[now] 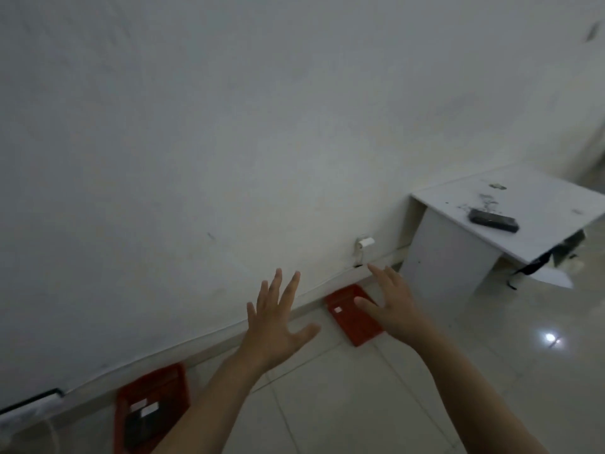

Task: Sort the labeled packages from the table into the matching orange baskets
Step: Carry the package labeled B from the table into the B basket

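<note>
Both my hands are stretched out in front of me with fingers spread and nothing in them. My left hand (275, 317) hovers over the floor near the wall. My right hand (391, 304) partly covers an orange basket (352, 319) that stands on the floor by the wall and bears a white label. A second orange basket (152, 406) sits at the lower left and holds dark packages with white labels. One dark package (493, 220) lies on the white table (530, 231) at the right.
A white wall fills most of the view, with a small white fitting (363, 247) low on it. The floor is glossy pale tile (360, 404). Dark straps and white items (550, 260) hang under the table's right edge.
</note>
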